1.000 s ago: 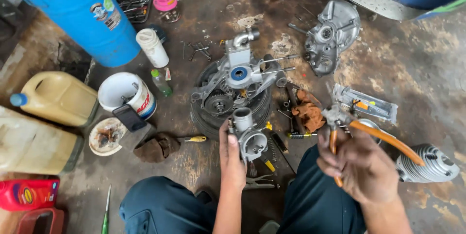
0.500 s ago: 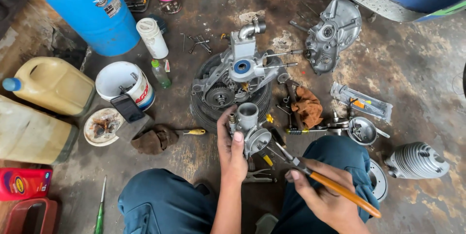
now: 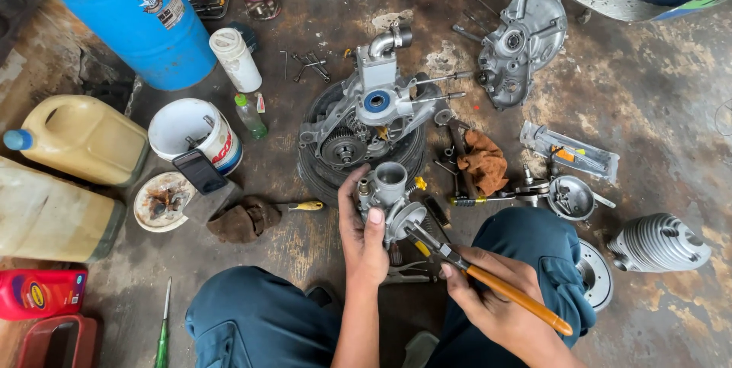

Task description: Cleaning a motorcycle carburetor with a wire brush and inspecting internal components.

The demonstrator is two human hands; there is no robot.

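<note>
We hold the carburetor (image 3: 385, 192) in the left hand (image 3: 364, 240), fingers clamped around its body and the thumb lying along its near side; it sits low at the centre of the view, just above our knees and directly in front of the engine case (image 3: 364, 112). The right hand (image 3: 492, 303) has its fingers closed around the orange-handled pliers (image 3: 488, 280), and the tip of the pliers touches the lower right part of the carburetor. The engine case rests on a tyre (image 3: 320, 173) on the concrete floor (image 3: 671, 131). To the right of it lie a brown rag (image 3: 483, 162), a crankcase cover (image 3: 522, 44), a small metal bowl (image 3: 573, 197) and a finned cylinder (image 3: 657, 242). To the left stand a white bucket (image 3: 194, 131) with a dark phone (image 3: 200, 171) leaning on its rim, a white bottle (image 3: 235, 59), a blue drum (image 3: 133, 13) and a yellow jug (image 3: 80, 138). A yellow-handled screwdriver (image 3: 303, 205) lies beside a dark rag (image 3: 244, 219), near our left knee.
</note>
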